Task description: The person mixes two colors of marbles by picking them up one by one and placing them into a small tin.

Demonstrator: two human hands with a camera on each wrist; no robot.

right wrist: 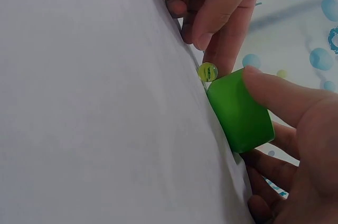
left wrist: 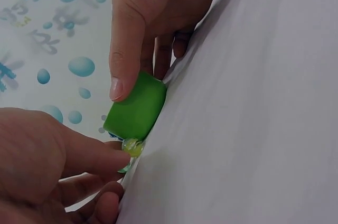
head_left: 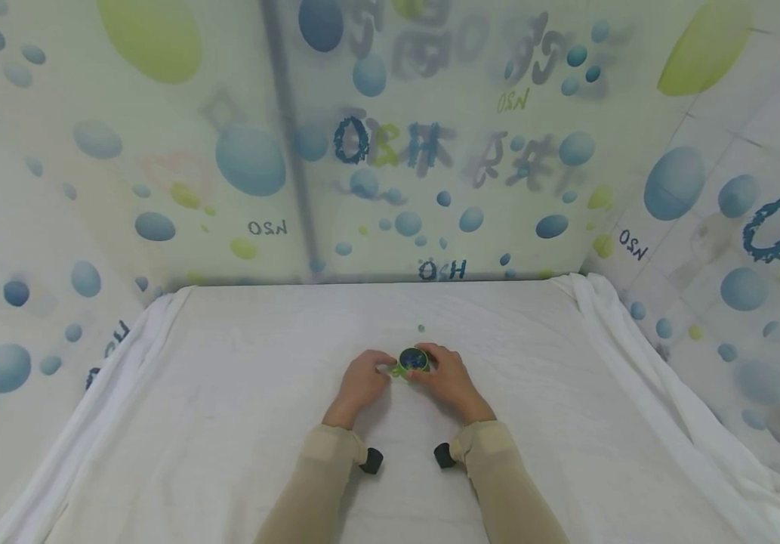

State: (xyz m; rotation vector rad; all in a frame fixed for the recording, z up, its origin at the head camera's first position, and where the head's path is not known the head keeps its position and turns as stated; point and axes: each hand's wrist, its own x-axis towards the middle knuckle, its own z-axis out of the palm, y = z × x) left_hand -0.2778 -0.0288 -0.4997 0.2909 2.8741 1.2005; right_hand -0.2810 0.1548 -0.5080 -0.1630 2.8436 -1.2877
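My right hand [head_left: 453, 380] grips a small green cup [right wrist: 240, 110] between its thumb and fingers on the white cloth. The cup's round opening [head_left: 413, 358] faces up in the head view; its inside looks dark blue with small glints, too small to make out. My left hand [head_left: 364, 381] is at the cup's left side, fingers pointing down to the cloth. A clear yellow-green glass marble [right wrist: 207, 72] lies against the cup beside the left index finger. In the left wrist view, another greenish glassy bit [left wrist: 124, 169] shows partly under the left thumb.
A small green marble [head_left: 420, 328] lies on the white cloth [head_left: 260, 378] just beyond the cup. Printed curtains with blue and green dots [head_left: 251, 159] enclose the back and both sides. A black wrist device [head_left: 372, 460] is on the left sleeve, another [head_left: 444, 455] on the right.
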